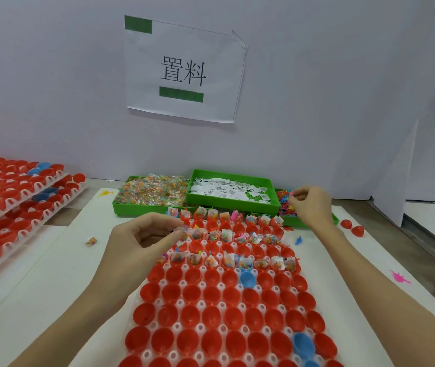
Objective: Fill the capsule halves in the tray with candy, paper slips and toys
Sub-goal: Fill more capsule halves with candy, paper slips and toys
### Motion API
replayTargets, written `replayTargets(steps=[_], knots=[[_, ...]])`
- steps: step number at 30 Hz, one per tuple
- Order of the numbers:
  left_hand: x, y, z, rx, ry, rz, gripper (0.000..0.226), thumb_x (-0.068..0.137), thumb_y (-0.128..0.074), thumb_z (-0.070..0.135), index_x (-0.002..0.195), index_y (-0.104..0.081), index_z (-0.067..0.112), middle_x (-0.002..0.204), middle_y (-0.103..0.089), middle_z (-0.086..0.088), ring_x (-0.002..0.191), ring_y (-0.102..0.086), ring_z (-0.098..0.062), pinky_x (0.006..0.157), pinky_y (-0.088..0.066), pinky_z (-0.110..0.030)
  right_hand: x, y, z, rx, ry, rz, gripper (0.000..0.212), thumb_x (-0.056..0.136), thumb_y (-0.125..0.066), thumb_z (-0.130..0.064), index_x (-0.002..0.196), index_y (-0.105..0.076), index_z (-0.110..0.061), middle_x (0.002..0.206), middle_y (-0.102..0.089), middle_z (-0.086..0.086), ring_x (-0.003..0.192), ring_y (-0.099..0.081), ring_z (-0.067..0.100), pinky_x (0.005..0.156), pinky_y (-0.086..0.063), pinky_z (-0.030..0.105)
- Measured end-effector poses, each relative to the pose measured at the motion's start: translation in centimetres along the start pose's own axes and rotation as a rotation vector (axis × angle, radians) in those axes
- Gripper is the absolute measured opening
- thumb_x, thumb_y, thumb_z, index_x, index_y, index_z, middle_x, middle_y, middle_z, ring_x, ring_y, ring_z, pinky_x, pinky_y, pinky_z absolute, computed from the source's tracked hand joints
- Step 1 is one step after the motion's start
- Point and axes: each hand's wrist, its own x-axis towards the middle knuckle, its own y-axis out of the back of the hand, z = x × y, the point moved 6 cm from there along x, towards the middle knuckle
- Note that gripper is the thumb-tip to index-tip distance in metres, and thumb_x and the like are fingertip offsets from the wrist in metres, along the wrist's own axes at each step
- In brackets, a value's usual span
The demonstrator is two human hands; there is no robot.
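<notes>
- Tray [212, 305] of red capsule halves [196, 292], on the white table [60, 274]: far rows filled, near rows bare.
- Left hand [142, 239]: fingers pinching a small packet over the tray's far-left edge.
- Right hand [309, 205]: fingers pinched on a pink toy above the toy bin [285, 205].
- Candy bin [152, 193], paper slip bin [231, 193]: behind the tray.
- Risk: packed cups could shed contents if a sleeve or wrist brushes them; strays already lie on the table.
</notes>
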Motion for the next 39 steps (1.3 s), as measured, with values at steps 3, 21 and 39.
replayTargets(steps=[3,21,39], knots=[[-0.2,-0.8,0.4,0.042,-0.035,-0.082,0.014,0.080,-0.082,0.019,0.091,-0.080,0.027,0.092,-0.079,0.000,0.086,-0.075,-0.016,0.078,-0.059,-0.022,-2.8,0.8,-1.6,0.271,0.029,-0.083,0.011,0.088,-0.080,-0.019,0.098,-0.080,-0.014,0.088,-0.078,0.000,0.084,-0.073,0.014,0.080,-0.059,0.029],[-1.9,-3.4,1.7,0.193,-0.385,-0.240,0.022,0.081,-0.085,0.020,0.101,-0.077,0.026,0.099,-0.070,0.001,0.088,-0.072,-0.025,0.077,-0.061,-0.039,-18.5,-0.1,-11.7,0.636,0.346,-0.689,0.012,0.092,-0.077,-0.015,0.102,-0.081,-0.017,0.090,-0.079,0.001,0.087,-0.077,0.016,0.084,-0.062,0.033],[0.0,1.1,4.2,0.399,-0.313,-0.334,0.029,0.092,-0.066,0.055,0.084,-0.077,0.029,0.067,-0.070,0.004,0.057,-0.064,-0.011,0.053,-0.052,-0.026,-19.5,-0.1,-12.4,0.729,0.260,-0.778,0.009,0.089,-0.080,-0.021,0.097,-0.078,-0.018,0.094,-0.079,0.002,0.090,-0.076,0.017,0.084,-0.058,0.023]])
